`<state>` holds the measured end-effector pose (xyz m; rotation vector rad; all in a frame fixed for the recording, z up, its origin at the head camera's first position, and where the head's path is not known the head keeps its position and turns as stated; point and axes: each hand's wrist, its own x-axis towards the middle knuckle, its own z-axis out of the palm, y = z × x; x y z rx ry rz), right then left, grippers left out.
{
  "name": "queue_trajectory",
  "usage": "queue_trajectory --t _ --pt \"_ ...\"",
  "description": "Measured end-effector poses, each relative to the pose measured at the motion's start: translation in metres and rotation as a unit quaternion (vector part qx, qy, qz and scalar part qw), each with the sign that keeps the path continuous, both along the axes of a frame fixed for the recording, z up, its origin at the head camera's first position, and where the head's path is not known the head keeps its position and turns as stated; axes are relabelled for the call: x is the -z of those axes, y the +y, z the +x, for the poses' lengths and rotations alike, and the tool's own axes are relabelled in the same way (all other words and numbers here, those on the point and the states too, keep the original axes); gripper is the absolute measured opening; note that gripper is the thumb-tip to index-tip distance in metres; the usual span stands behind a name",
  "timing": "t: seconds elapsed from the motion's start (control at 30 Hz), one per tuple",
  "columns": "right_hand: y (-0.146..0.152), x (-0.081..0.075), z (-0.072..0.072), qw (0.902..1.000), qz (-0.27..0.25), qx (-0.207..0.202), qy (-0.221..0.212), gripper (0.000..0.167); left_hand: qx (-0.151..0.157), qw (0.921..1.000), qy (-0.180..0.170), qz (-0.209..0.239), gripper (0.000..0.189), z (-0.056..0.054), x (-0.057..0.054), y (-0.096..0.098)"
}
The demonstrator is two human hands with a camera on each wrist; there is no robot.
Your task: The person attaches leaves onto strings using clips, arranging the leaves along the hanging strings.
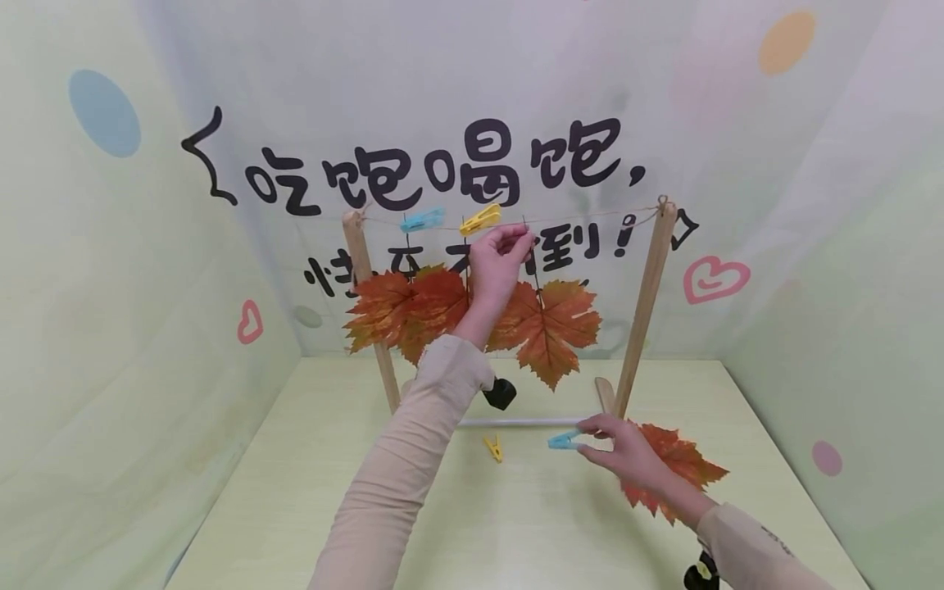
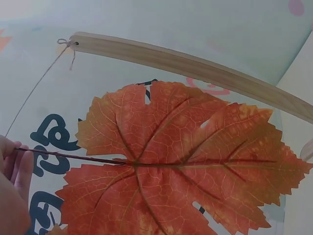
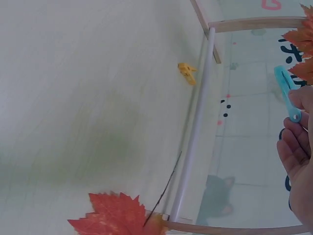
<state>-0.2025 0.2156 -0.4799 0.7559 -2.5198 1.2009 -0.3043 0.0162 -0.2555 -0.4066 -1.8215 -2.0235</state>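
Observation:
My left hand (image 1: 496,266) is raised to a thin string (image 1: 605,215) and pinches the upper end of the dark stem of an orange maple leaf (image 1: 549,328). This leaf (image 2: 171,142) hangs with its blade below the fingers. Lower and to the right, my right hand (image 1: 627,455) pinches a light blue clothespin (image 1: 564,441) between thumb and fingers, above the table. Left of the raised hand, a blue clothespin (image 1: 423,220) and a yellow clothespin (image 1: 481,219) are on the string, with other maple leaves (image 1: 379,303) hanging beneath, partly hidden by my left arm.
Two wooden posts (image 1: 645,307) hold the string's ends, with a white rod (image 1: 531,422) low between them. A yellow clothespin (image 1: 494,448) lies on the table (image 1: 295,492) before the rod. Another maple leaf (image 1: 682,463) is at the right, partly behind my right hand. Printed cloth walls surround the table.

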Motion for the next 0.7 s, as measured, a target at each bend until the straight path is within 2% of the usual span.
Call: queue_trajectory --t 0.13,0.23,0.33,0.5,0.6,0.7 --pt "0.0 -0.02 -0.001 1.0 0.0 -0.004 0.001 0.026 0.003 1.0 0.002 -0.003 0.019 0.001 0.0 0.001" --pt "0.004 -0.039 -0.005 0.9994 0.001 -0.012 0.034 0.028 0.011 0.9999 0.001 0.0 0.02 0.002 0.0 0.002" --pt "0.009 -0.062 -0.009 0.9963 0.009 -0.008 0.085 0.03 0.017 0.9998 0.002 0.004 0.021 0.003 -0.001 0.002" --pt "0.015 -0.105 -0.014 0.9888 0.027 0.01 0.146 0.032 0.01 0.9999 0.002 0.005 0.021 0.003 -0.001 0.002" --pt "0.015 -0.125 -0.017 0.9836 0.03 0.009 0.178 0.034 0.006 0.9999 0.011 0.002 0.022 -0.008 0.006 0.004" --pt "0.009 -0.15 -0.013 0.979 0.025 0.005 0.202 0.034 0.006 0.9998 0.019 0.002 0.022 -0.018 0.014 0.005"
